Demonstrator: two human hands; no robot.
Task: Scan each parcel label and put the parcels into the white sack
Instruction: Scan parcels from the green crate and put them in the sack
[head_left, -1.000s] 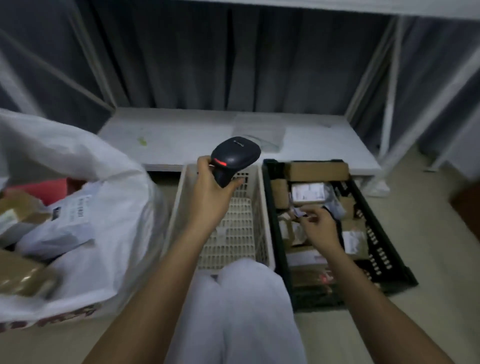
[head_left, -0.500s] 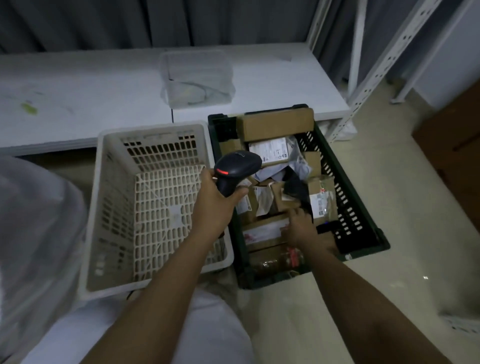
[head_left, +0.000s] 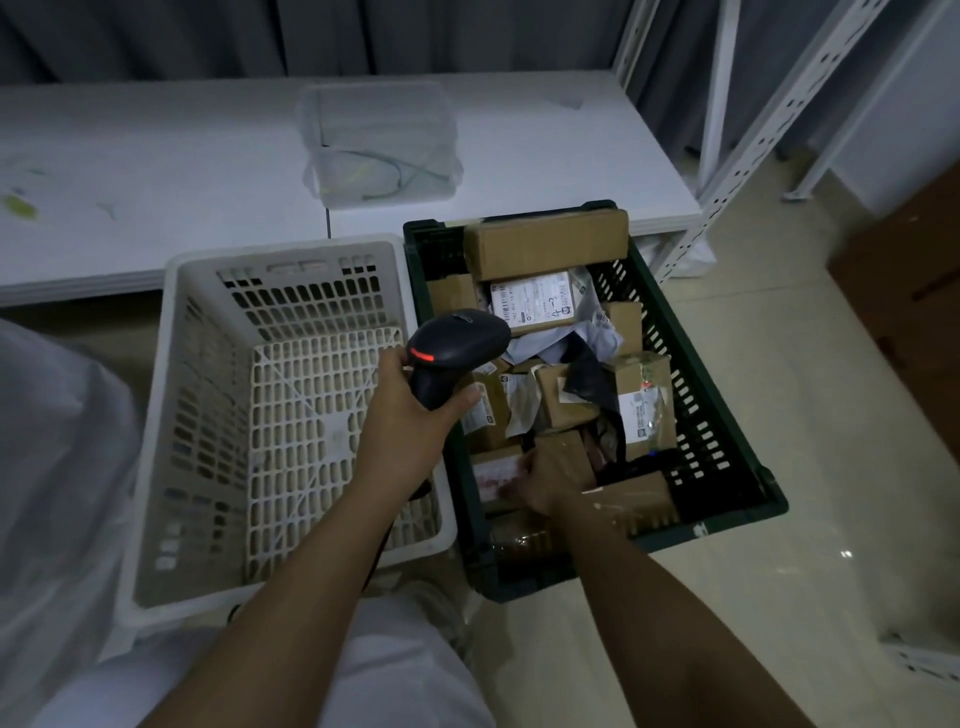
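The left hand (head_left: 410, 415) holds a black scanner (head_left: 452, 353) by its handle, fingers wrapped tight around it. A red light glows on the scanner. The scanner hangs over the left edge of the dark green crate (head_left: 727, 415).

The green crate is full of brown parcels (head_left: 545, 244) with white labels. The right hand (head_left: 550, 478) is down inside the green crate, near its front. Its fingers curl around a small brown parcel (head_left: 563, 449) there.

Just left of the green crate sits a white basket (head_left: 171, 415) with holes in it. Far left of the green crate is the white sack (head_left: 57, 467), seen only in part. Behind the green crate is a low white table (head_left: 156, 156) with a clear box (head_left: 379, 140) on it.
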